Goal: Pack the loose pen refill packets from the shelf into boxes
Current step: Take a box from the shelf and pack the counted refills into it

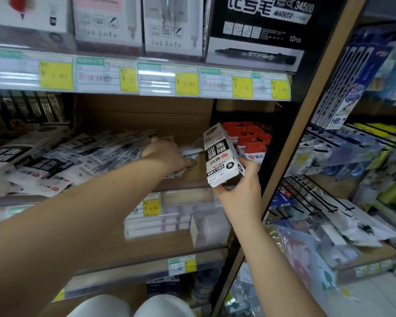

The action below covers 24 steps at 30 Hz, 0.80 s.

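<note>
A pile of loose white pen refill packets point(82, 156) lies spread over the middle shelf point(181, 184). My left hand point(167, 154) reaches into the shelf at the pile's right end, its fingers down among the packets; whether it grips one is hidden. A few more packets point(190, 149) lie just past that hand. My right hand point(240, 186) holds a white and black refill box point(222, 156) by its lower end, tilted upright at the shelf's right side.
Red-topped packs point(252, 143) stand behind the box at the right. A black and white box point(7, 154) lies at the far left of the shelf. Marker boxes point(261, 30) fill the shelf above. Wire hooks point(306, 197) with hanging goods jut out at the right.
</note>
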{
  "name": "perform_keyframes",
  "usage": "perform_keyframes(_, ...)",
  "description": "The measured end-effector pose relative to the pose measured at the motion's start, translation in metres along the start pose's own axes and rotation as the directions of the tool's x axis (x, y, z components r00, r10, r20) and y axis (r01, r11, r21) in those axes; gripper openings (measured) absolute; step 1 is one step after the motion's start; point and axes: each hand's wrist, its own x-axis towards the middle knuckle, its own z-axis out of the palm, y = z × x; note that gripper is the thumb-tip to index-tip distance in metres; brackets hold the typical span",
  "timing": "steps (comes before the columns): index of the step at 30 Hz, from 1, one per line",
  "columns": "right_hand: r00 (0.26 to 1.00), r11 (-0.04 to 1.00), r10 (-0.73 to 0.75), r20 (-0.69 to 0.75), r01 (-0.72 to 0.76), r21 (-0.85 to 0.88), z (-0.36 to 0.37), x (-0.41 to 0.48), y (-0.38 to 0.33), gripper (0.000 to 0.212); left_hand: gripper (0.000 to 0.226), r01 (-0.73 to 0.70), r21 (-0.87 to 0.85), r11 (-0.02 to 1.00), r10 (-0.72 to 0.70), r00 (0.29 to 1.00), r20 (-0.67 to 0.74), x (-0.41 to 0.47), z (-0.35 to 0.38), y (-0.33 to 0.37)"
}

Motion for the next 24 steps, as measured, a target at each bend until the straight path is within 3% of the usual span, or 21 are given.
perform_keyframes(11, 1.000, 1.000, -0.008, -0.010, 0.008, -0.028, 0.000, 0.001, -0.001, 0.063, 0.019, -0.089, 0.098, 0.991, 0.082, 0.994, 0.075, -0.001, -0.018, -0.002)
perform_keyframes(24, 1.000, 0.998, 0.010, -0.003, -0.010, -0.061, 0.000, 0.003, -0.005, 0.062, 0.009, -0.036, 0.120, 0.992, 0.024, 0.995, 0.094, -0.007, -0.019, -0.002)
